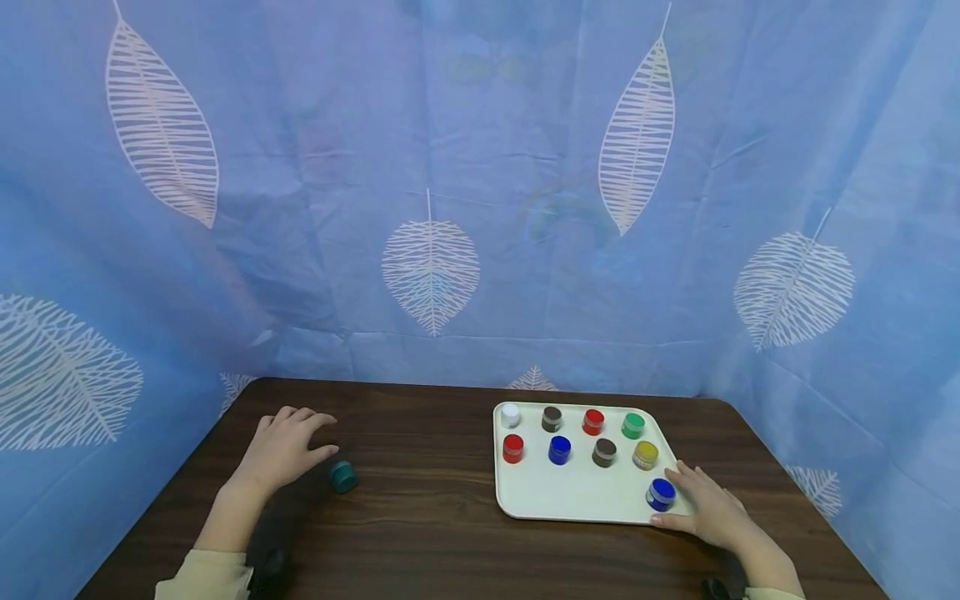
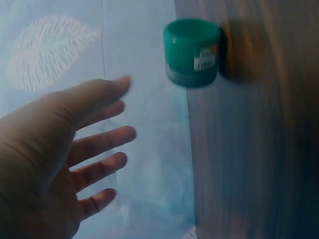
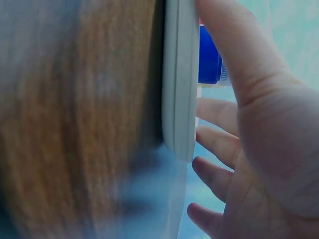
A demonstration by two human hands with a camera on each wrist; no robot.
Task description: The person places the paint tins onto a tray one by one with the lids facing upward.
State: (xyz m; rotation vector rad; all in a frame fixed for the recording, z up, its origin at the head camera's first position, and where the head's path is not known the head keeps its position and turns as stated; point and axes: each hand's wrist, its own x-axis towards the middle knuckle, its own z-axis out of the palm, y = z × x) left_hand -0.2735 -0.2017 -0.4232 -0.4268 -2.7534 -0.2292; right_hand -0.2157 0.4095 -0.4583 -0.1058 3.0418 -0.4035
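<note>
A green jar (image 1: 343, 477) with a small label is on the table just right of my left hand (image 1: 279, 450). That hand hovers with its fingers apart and holds nothing; in the left wrist view a gap shows between its thumb and the green jar (image 2: 192, 52). My right hand (image 1: 708, 506) is at the near right corner of a white tray (image 1: 570, 497), fingers spread along the rim. A blue jar (image 1: 661, 494) stands in that corner between thumb and forefinger. In the right wrist view the thumb partly hides the blue jar (image 3: 209, 57).
Several small jars stand in two rows on the tray, among them a white jar (image 1: 511, 415), a green-lidded jar (image 1: 633, 426) and a yellow jar (image 1: 645, 455). The dark wooden table (image 1: 420, 517) ends at a blue leaf-patterned cloth (image 1: 517, 275) behind.
</note>
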